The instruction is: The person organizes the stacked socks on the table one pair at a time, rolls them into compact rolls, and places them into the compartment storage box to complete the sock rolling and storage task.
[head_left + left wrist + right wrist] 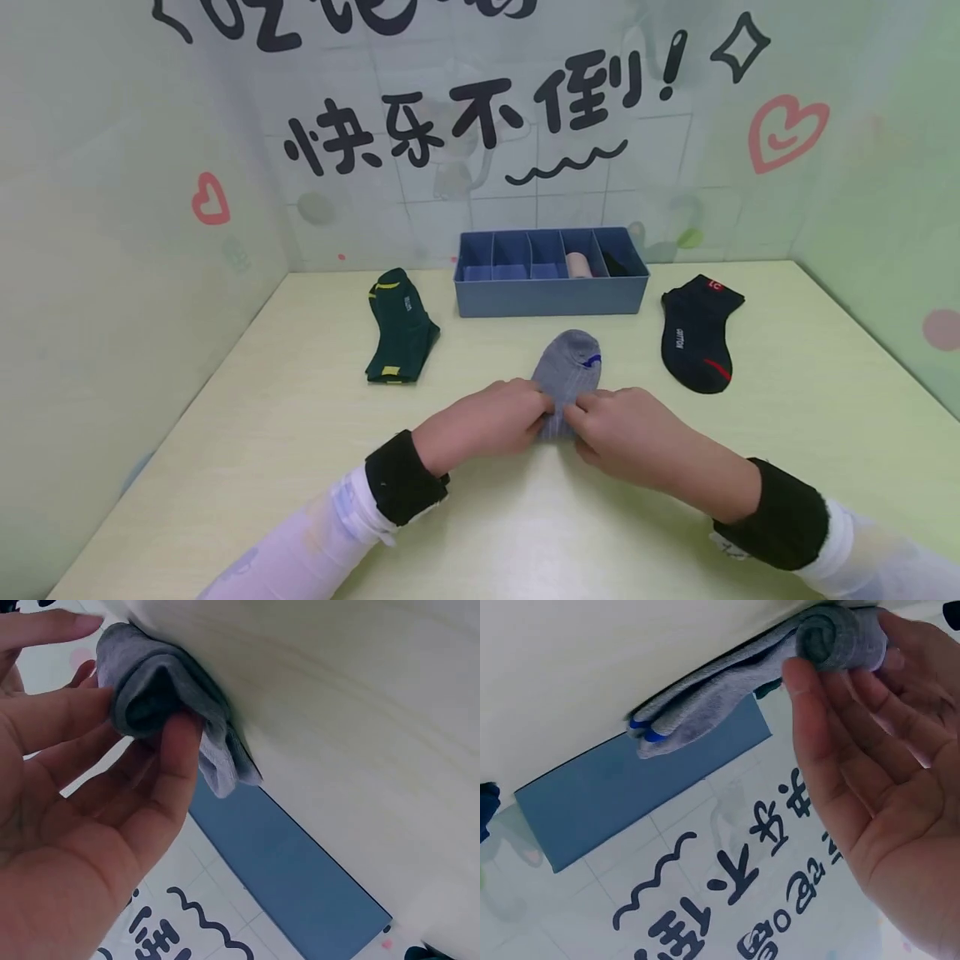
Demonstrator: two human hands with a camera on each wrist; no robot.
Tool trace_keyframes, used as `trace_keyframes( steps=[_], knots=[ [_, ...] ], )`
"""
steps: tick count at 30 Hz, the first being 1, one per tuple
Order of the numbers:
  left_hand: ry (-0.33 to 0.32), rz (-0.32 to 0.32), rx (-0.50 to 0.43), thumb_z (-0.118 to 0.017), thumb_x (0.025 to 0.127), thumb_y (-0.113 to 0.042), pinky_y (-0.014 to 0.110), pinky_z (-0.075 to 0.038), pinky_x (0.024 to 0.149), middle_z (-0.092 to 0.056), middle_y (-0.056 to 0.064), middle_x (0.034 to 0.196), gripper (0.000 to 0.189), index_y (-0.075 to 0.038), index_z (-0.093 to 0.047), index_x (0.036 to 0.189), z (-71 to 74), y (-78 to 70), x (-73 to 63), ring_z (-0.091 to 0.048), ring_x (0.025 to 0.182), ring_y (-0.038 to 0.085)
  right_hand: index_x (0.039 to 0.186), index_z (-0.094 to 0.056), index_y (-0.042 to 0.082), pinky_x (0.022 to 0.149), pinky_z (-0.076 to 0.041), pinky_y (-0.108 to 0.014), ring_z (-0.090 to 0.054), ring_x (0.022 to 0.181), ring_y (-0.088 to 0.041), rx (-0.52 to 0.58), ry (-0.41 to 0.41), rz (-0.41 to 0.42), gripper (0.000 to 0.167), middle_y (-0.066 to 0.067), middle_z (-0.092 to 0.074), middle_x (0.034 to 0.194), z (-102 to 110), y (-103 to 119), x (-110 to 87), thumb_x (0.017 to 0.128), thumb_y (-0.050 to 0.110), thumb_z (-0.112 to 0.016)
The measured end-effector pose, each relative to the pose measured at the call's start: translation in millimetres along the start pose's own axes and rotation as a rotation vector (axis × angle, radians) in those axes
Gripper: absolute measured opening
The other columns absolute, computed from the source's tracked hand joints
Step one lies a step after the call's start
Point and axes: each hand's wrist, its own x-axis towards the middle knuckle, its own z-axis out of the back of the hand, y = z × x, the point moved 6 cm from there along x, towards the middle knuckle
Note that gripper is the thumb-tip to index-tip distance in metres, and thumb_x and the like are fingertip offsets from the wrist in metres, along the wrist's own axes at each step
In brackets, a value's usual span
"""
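Observation:
A grey pair of socks (567,367) with a blue mark lies on the table before me, its near end rolled up. My left hand (495,417) pinches the left end of the roll; in the left wrist view the thumb and fingers curl round the rolled socks (165,682). At the other end, my right hand (637,437) grips the roll between thumb and fingers. The right wrist view shows the coiled edge of the grey socks (825,637), with the toes stretching flat away from the hand.
Behind the socks stands a blue divided box (551,297), with a light pink roll (578,265) and a dark item (615,265) in its right compartments. Dark green socks (401,329) lie at left, black socks (699,333) at right. A printed wall (480,217) closes the back.

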Motion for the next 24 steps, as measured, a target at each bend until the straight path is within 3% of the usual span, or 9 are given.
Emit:
trace_keyframes(
  steps=[5, 12, 18, 24],
  knots=[
    [-0.013, 0.006, 0.049, -0.060, 0.108, -0.012, 0.025, -0.047, 0.068, -0.068, 0.005, 0.097, 0.013, -0.009, -0.069, 0.115, 1.2, -3.4, 1.4, -0.055, 0.078, 0.013, 0.084, -0.065, 0.010, 0.048, -0.043, -0.026, -0.054, 0.055, -0.011, -0.027, 0.022, 0.026, 0.021, 0.001, -0.058, 0.067, -2.8, 0.6, 0.8, 0.086, 0.019, -0.084],
    [0.004, -0.021, 0.180, -0.060, 0.110, -0.021, 0.022, -0.048, 0.069, -0.064, 0.004, 0.099, 0.018, -0.010, -0.068, 0.121, -1.7, -9.5, -1.0, -0.055, 0.078, 0.011, 0.089, -0.068, 0.009, 0.051, -0.041, -0.023, -0.049, 0.056, -0.008, 0.143, 0.133, -0.073, 0.016, 0.002, -0.058, 0.068, -5.7, -8.1, 3.8, 0.086, 0.014, -0.082],
    [0.029, -0.049, 0.293, -0.066, 0.107, -0.027, 0.023, -0.054, 0.079, -0.067, 0.004, 0.105, 0.028, -0.009, -0.069, 0.129, -4.3, -12.8, -4.7, -0.060, 0.088, 0.012, 0.090, -0.070, 0.012, 0.055, -0.042, -0.024, -0.048, 0.059, -0.008, 0.265, 0.207, -0.147, 0.013, 0.004, -0.058, 0.069, -7.6, -13.4, 5.1, 0.088, 0.014, -0.082],
    [0.033, -0.027, 0.310, -0.062, 0.109, -0.022, 0.026, -0.058, 0.083, -0.070, 0.006, 0.111, 0.027, -0.008, -0.067, 0.131, -7.4, -14.8, -3.9, -0.068, 0.092, 0.014, 0.093, -0.074, 0.013, 0.057, -0.043, -0.025, -0.049, 0.060, -0.007, 0.316, 0.221, -0.176, 0.009, 0.005, -0.061, 0.069, -9.5, -17.2, 4.2, 0.089, 0.013, -0.082]
  ],
)
